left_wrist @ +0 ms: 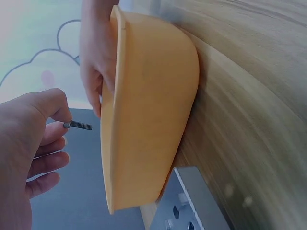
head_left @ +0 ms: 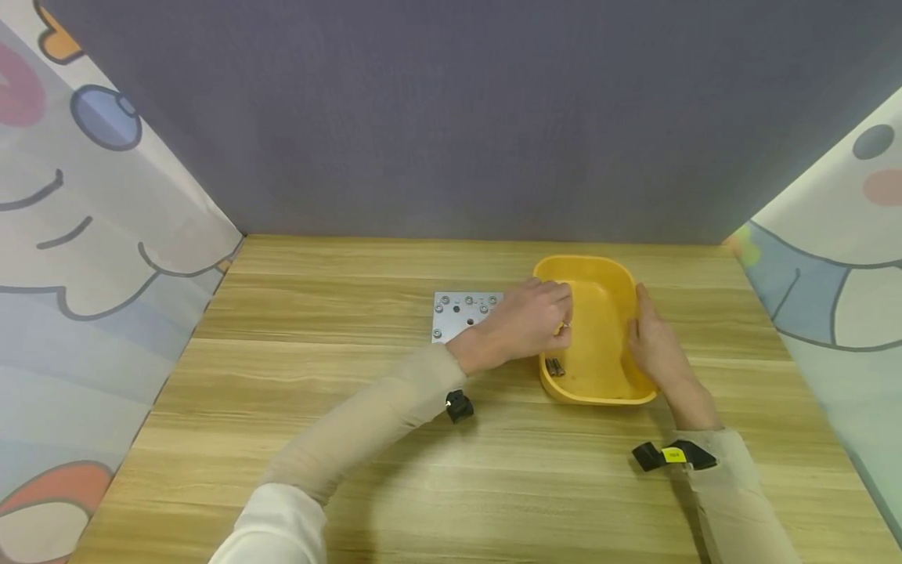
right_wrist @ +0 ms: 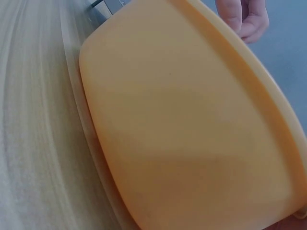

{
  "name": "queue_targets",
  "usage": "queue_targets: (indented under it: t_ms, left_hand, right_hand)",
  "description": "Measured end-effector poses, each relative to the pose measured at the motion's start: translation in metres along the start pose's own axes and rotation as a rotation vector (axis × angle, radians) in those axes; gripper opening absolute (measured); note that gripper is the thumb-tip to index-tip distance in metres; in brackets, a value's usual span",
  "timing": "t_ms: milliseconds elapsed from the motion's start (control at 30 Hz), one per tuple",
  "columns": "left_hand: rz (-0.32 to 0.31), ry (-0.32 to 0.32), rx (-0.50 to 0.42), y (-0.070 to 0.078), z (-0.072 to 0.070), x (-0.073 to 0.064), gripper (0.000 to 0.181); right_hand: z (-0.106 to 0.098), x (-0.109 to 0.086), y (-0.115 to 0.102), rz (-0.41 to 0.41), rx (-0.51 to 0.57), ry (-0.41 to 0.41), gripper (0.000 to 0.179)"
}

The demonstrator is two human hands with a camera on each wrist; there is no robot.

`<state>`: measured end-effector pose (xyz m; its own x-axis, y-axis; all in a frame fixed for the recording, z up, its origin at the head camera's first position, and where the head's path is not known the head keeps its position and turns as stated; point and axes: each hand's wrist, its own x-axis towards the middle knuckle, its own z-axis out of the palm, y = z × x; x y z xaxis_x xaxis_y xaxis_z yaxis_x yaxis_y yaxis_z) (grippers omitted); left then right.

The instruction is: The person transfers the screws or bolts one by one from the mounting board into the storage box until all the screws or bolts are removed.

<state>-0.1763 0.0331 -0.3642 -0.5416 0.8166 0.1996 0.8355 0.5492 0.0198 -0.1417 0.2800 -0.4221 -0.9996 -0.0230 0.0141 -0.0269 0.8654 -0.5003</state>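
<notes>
My left hand (head_left: 528, 319) is raised over the left side of a yellow plastic bin (head_left: 592, 399). Between its thumb and index finger it pinches a small threaded screw (left_wrist: 79, 125), which points toward the bin; the other fingers are loosely bent. My right hand (head_left: 661, 348) holds the bin's right rim, thumb on the inner side and fingers along the outside. A few more screws (head_left: 555, 367) lie in the bin's near left corner. Left of the bin is a silver metal plate (head_left: 447, 320) with holes and several screws set in it, partly hidden by my left forearm.
Bin and plate rest on a wood-grain table (head_left: 317, 313). A grey panel (head_left: 451, 117) stands behind it, and cartoon-printed sheets (head_left: 106, 258) hang at both sides. Black wrist camera mounts (head_left: 460, 406) stick out from both forearms.
</notes>
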Motion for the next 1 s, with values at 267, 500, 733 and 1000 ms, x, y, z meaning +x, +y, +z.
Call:
queue_targets:
  t_ms: [267, 500, 733, 1000]
  left_hand:
    - [0.079, -0.091, 0.074, 0.006, 0.005, 0.007, 0.019]
    - [0.142, -0.136, 0.120, 0.013, 0.007, 0.012, 0.022]
    - [0.197, -0.233, 0.131, 0.018, 0.017, 0.018, 0.027]
    - [0.248, -0.303, 0.139, 0.024, 0.026, 0.022, 0.029]
  right_hand:
    - [0.001, 0.001, -0.001, -0.010, -0.008, 0.007, 0.061]
    - [0.002, 0.002, -0.001, -0.012, -0.010, 0.011, 0.060]
    - [0.000, 0.002, -0.002, -0.022, -0.015, 0.021, 0.060]
    - [0.002, 0.002, -0.001, -0.014, -0.019, 0.015, 0.060]
